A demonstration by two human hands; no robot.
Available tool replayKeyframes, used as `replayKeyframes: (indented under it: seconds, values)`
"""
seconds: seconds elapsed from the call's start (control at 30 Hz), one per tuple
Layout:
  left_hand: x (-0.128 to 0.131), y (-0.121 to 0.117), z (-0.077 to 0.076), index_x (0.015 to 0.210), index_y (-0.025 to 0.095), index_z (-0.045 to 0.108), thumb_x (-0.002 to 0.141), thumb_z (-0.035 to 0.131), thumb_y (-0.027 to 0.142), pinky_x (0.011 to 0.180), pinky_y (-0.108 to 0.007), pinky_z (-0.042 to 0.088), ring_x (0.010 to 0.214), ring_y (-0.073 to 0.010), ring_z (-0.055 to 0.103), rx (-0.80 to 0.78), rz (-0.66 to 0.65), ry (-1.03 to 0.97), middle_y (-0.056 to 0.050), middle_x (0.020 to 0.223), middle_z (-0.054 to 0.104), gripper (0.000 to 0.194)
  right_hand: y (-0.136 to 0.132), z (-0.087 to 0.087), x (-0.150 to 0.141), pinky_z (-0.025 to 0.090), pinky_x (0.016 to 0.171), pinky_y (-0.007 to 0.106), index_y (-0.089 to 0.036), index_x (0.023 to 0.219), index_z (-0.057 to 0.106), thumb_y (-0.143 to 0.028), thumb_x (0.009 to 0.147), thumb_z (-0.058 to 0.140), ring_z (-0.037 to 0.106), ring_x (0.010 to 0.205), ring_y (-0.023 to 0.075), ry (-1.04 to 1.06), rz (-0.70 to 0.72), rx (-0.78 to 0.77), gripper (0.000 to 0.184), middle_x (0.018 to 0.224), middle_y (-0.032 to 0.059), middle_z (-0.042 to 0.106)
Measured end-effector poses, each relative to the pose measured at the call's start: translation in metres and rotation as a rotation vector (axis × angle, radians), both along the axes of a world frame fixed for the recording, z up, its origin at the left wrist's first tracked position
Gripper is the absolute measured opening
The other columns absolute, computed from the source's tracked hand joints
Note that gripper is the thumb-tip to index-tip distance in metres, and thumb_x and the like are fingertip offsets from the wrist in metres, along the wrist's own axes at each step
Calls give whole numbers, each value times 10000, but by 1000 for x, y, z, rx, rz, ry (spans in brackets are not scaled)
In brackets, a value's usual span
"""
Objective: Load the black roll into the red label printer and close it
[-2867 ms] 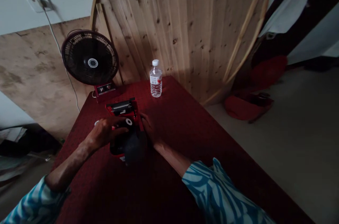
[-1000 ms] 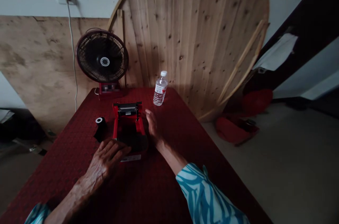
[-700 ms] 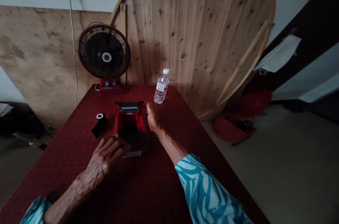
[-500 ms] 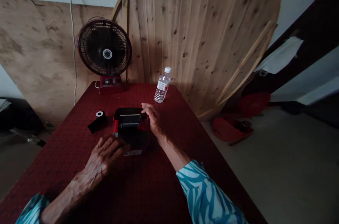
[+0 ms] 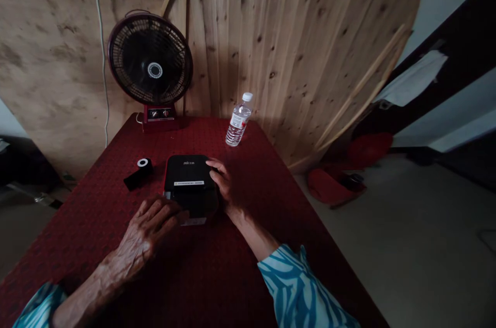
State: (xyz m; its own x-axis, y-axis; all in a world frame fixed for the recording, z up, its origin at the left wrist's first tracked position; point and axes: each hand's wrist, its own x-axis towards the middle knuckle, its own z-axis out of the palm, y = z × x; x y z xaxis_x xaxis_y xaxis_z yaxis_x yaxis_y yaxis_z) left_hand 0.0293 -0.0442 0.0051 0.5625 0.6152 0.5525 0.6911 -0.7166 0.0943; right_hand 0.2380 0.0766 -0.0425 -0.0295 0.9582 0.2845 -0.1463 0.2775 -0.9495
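A black and red label printer stands on the table with its lid down; a white sticker strip runs across the lid. My left hand is at the printer's front left corner, its fingers bent over the edge and holding it. Along the lid's right side lies my right hand, fingers and thumb gripping that edge. A pale strip shows at the printer's front, partly behind my left fingertips. Left of the printer rests a dark piece with a small white-centred roll.
The table has a dark red patterned cover. At its back stand a fan and a water bottle. A round wooden board leans behind. On the floor to the right is a red chair.
The printer's lid has come down, covering the roller that showed inside. My right hand has moved slightly towards me with it. My left hand stays at the front corner.
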Motion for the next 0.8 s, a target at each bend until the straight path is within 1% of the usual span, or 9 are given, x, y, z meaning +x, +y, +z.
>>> replayKeyframes:
  seconds: [0.1, 0.17, 0.23, 0.37, 0.5, 0.57, 0.63, 0.7, 0.8]
  values:
    - [-1, 3, 6, 1248, 189, 574, 909, 474, 96, 862, -368, 423, 1014, -230, 610, 23, 63, -73, -95, 1096, 686, 365, 0, -1, 0, 394, 1082, 415, -289, 1029, 694, -357, 785, 596, 544, 1223, 223, 2, 9, 0, 272, 1261, 16, 631]
    - [-3, 7, 9, 1295, 159, 535, 906, 479, 124, 917, -398, 418, 1128, -267, 581, 55, 144, -98, -136, 1196, 659, 395, 0, 0, 1, 389, 1089, 422, -293, 1038, 693, -368, 788, 597, 539, 1229, 230, -2, 17, 4, 278, 1263, 16, 631]
    - [-4, 11, 10, 1329, 141, 510, 910, 464, 147, 984, -435, 388, 1229, -296, 534, 70, 193, -70, -152, 1274, 633, 421, 0, 0, 1, 375, 1105, 428, -292, 1045, 695, -375, 789, 597, 534, 1238, 237, -12, 18, 14, 286, 1259, 20, 633]
    - [-6, 17, 4, 1318, 144, 539, 911, 432, 156, 1042, -463, 353, 1256, -296, 530, 63, 204, -17, -133, 1285, 648, 421, 0, -1, 2, 359, 1125, 432, -293, 1085, 682, -369, 801, 582, 527, 1252, 235, -24, 15, 22, 310, 1273, 20, 628]
    - [-6, 19, -1, 1273, 148, 588, 903, 436, 146, 1059, -487, 348, 1227, -292, 562, 51, 193, -38, -125, 1262, 666, 400, 0, -5, 3, 345, 1142, 433, -306, 1127, 666, -385, 816, 583, 504, 1282, 236, -48, 22, 46, 331, 1312, 9, 614]
    - [-6, 19, -2, 1242, 166, 612, 908, 441, 151, 1066, -490, 351, 1223, -283, 566, 20, 184, -75, -110, 1252, 672, 375, -1, -7, 2, 364, 1129, 438, -307, 1159, 650, -411, 821, 589, 522, 1268, 241, -33, 44, 32, 359, 1318, 11, 618]
    - [-7, 20, -2, 1197, 197, 639, 933, 433, 182, 1034, -456, 401, 1205, -263, 577, -57, 200, -181, -94, 1239, 672, 335, -1, -11, 1, 398, 1098, 444, -307, 1203, 622, -446, 830, 584, 553, 1236, 245, -5, 55, -12, 399, 1308, 16, 633]
    - [-8, 21, 0, 1161, 212, 651, 956, 432, 258, 950, -398, 474, 1138, -242, 611, -180, 252, -363, -90, 1193, 674, 303, -1, -16, -2, 415, 1080, 448, -296, 1236, 596, -495, 836, 574, 564, 1229, 248, 31, 28, -49, 448, 1308, 25, 641]
    - [-11, 26, 3, 1195, 202, 612, 921, 496, 414, 773, -335, 529, 933, -219, 663, -467, 363, -651, -79, 1050, 689, 365, 1, -26, -7, 423, 1072, 448, -269, 1253, 574, -573, 830, 551, 562, 1241, 253, 121, 5, -88, 522, 1326, 47, 633]
